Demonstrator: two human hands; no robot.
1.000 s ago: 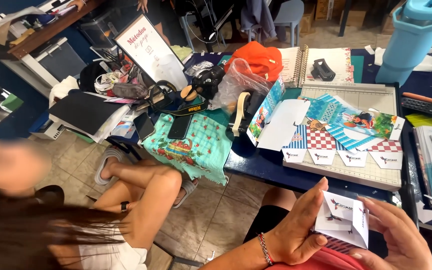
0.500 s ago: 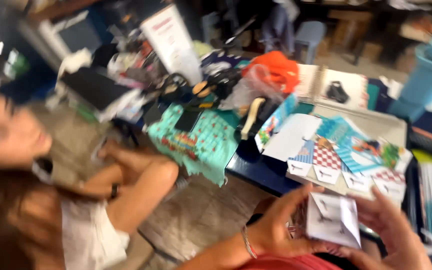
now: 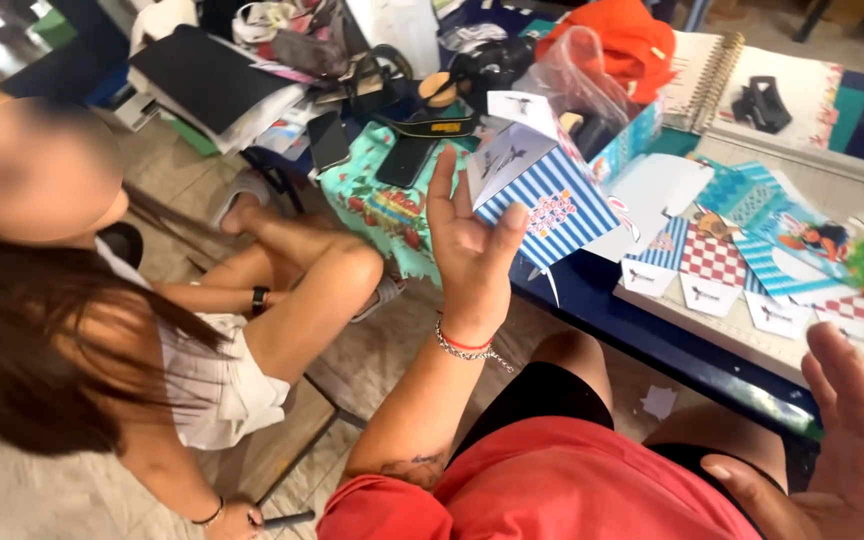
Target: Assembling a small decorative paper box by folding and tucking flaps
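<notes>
My left hand [image 3: 467,245] is raised and holds a small folded paper box [image 3: 537,180] with blue and white stripes and a white top flap. Thumb and fingers grip its lower side. My right hand [image 3: 842,440] hangs low at the right with its fingers spread and nothing in it. Flat printed box cut-outs [image 3: 752,275], striped and red-checked, lie on a white board [image 3: 802,355] on the blue table [image 3: 592,295], just right of the held box.
Another person [image 3: 102,300] sits on the floor at left, knees up. The table holds a teal patterned cloth [image 3: 382,205], a black phone [image 3: 407,155], a clear plastic bag [image 3: 587,80], orange fabric [image 3: 632,35] and a spiral notebook [image 3: 762,85]. A paper scrap [image 3: 659,402] lies on the tiled floor.
My left hand has taken the box alone and lifted it up and left. My right hand has let go and dropped to the right. The view has swung toward the seated person.
</notes>
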